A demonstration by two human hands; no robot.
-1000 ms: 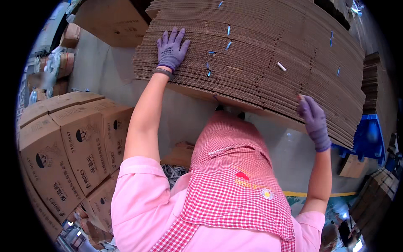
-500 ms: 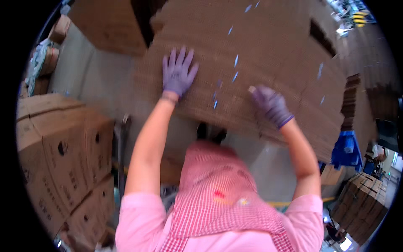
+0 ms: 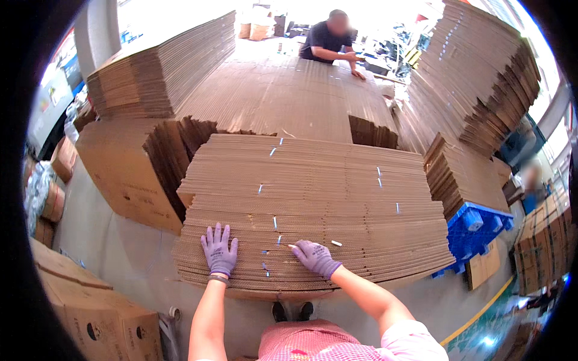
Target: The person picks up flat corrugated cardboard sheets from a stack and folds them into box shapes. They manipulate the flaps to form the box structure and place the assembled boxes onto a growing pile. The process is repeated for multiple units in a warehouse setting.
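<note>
A stack of flattened cardboard sheets (image 3: 337,192) stands in front of me, their edges facing up in close rows. My left hand (image 3: 219,251), in a purple glove, lies flat on its near left part with fingers spread. My right hand (image 3: 314,257), gloved alike, is closed around a small pale stick (image 3: 292,245); only its tip shows, so its exact kind is unclear. That tip is beside one of several short bluish-white strips (image 3: 275,223) between the sheets. A short white stick (image 3: 336,243) lies on the cardboard just right of this hand.
Taller cardboard stacks rise at the left (image 3: 162,66) and right (image 3: 481,78). A person in dark clothing (image 3: 328,42) leans over the far cardboard. A blue pallet (image 3: 472,231) shows at the right, and printed cartons (image 3: 108,319) stand at the lower left.
My view has lifted, bringing in the far stacks and the other person. My right hand has come closer to my left, still pinching the small stick; the left stays spread on the cardboard.
</note>
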